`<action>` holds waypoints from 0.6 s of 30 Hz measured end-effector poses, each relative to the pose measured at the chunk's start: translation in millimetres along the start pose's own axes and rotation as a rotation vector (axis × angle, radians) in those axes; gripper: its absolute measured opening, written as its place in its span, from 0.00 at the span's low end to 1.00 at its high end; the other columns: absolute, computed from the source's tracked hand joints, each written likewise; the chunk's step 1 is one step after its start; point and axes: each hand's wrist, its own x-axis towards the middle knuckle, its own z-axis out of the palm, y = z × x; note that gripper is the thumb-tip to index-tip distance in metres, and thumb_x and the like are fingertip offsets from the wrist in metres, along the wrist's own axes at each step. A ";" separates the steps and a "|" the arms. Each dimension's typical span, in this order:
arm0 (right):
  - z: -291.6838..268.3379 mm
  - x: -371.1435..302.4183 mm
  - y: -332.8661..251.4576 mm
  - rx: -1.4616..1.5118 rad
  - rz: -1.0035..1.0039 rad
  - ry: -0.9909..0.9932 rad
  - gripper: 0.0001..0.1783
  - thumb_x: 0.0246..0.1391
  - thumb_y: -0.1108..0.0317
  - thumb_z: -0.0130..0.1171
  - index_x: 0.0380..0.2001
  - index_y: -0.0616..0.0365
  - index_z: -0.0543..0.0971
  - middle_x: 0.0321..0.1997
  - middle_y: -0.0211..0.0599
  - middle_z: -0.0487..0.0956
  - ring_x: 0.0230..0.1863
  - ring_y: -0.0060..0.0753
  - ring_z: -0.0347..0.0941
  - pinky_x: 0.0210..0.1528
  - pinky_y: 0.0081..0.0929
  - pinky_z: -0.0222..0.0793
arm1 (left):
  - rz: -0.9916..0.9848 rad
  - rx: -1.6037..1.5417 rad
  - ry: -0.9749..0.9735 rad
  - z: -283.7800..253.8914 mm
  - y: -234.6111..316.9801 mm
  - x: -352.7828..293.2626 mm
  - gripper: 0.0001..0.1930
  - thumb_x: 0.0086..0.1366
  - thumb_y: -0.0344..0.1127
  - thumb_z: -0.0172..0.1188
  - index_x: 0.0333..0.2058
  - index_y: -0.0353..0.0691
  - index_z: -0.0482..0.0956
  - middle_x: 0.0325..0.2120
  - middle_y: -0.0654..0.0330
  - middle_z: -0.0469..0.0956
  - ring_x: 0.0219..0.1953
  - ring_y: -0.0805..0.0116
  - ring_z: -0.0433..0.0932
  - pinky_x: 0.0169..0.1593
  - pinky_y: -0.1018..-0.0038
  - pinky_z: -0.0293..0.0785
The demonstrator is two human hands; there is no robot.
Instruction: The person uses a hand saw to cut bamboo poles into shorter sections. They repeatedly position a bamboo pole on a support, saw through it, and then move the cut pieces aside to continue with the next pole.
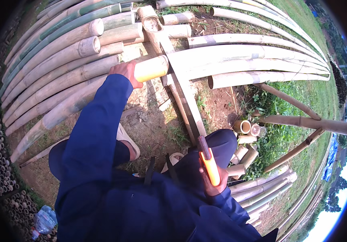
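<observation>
My left hand (126, 73) is closed round the left end of a sunlit bamboo pole (217, 56), its fingers curled over the yellowish end section (151, 69). In my right hand (213, 181), near my bent knee, is the orange handle of a hand saw (209, 163). The long saw blade (187, 101) runs away from me and crosses the pole just right of my left hand. Glare hides how deep the blade sits in the bamboo. Under the pole lies a slanting bamboo support (155, 34).
Long bamboo poles (60, 66) lie stacked at the left, with more (258, 38) at the far right. Short cut pieces (242, 155) lie beside my right knee. A bamboo frame (302, 121) stands on the grass. A plastic bottle (44, 220) rests at the lower left.
</observation>
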 end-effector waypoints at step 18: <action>39.6 77.7 16.2 -0.053 -0.014 -0.060 0.08 0.62 0.72 0.66 0.34 0.67 0.79 0.23 0.34 0.76 0.26 0.21 0.68 0.31 0.27 0.68 | -0.029 0.058 -0.019 -0.1 0.4 6.7 0.41 0.45 0.54 0.80 0.55 0.41 0.76 0.47 0.50 0.85 0.52 0.51 0.83 0.59 0.57 0.75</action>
